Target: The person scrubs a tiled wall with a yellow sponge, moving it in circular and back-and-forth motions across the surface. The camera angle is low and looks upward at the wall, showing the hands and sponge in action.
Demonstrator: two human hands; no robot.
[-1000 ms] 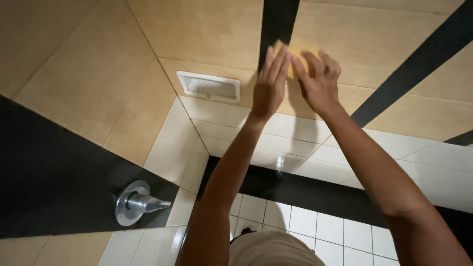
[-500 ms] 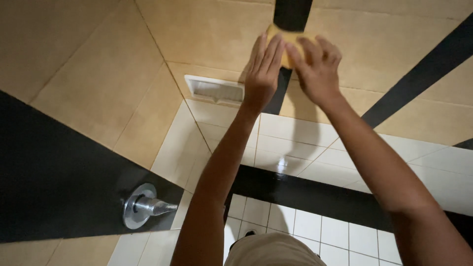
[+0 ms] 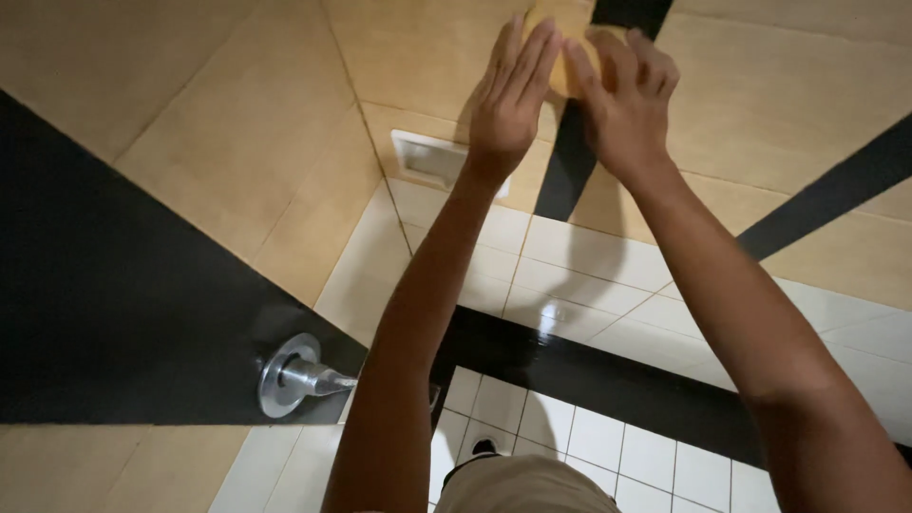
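Observation:
Both my arms reach up to a tiled wall. My right hand point(image 3: 629, 100) presses a yellow sponge point(image 3: 568, 66) flat against the wall, over a black stripe point(image 3: 570, 152) between tan tiles. My left hand point(image 3: 511, 95) lies beside it with fingers straight and together, its fingertips touching the sponge's left edge. Most of the sponge is hidden behind the two hands.
A white recessed soap niche point(image 3: 432, 160) sits in the wall just left of my left wrist. A chrome wall valve point(image 3: 294, 375) sticks out of a black band at lower left. White tiles point(image 3: 589, 275) and a dark horizontal band point(image 3: 608, 375) lie below.
Both hands and the sponge have slid upward along the wall, from beside the niche to the top of the view, and the view has closed in on the wall.

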